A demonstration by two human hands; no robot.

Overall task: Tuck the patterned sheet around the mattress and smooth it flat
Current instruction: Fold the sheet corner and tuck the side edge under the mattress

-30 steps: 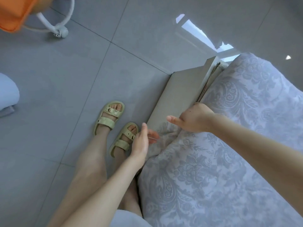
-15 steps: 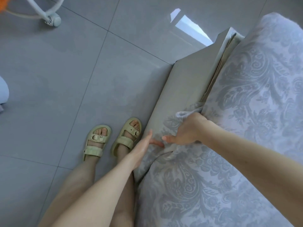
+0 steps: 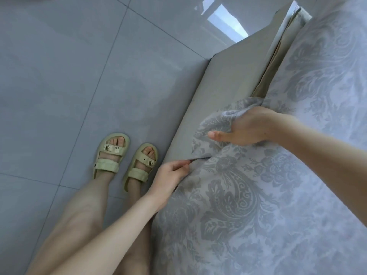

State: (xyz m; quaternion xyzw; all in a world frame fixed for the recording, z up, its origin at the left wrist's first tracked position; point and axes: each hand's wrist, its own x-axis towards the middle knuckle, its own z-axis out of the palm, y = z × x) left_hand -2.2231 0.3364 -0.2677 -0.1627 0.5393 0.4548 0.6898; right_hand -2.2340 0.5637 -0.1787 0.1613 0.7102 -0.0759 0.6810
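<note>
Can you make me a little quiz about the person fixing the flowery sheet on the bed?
1. True or false: the right hand holds a bunched-up fold of the patterned sheet.
2. What does the left hand pinch? A) a sandal strap B) the sheet's edge at the side of the bed C) a pillow
3. Fill in the blank: the feet in pale green sandals stand on the grey tiled ____.

Key: 1 true. 2 B. 3 floor.
</note>
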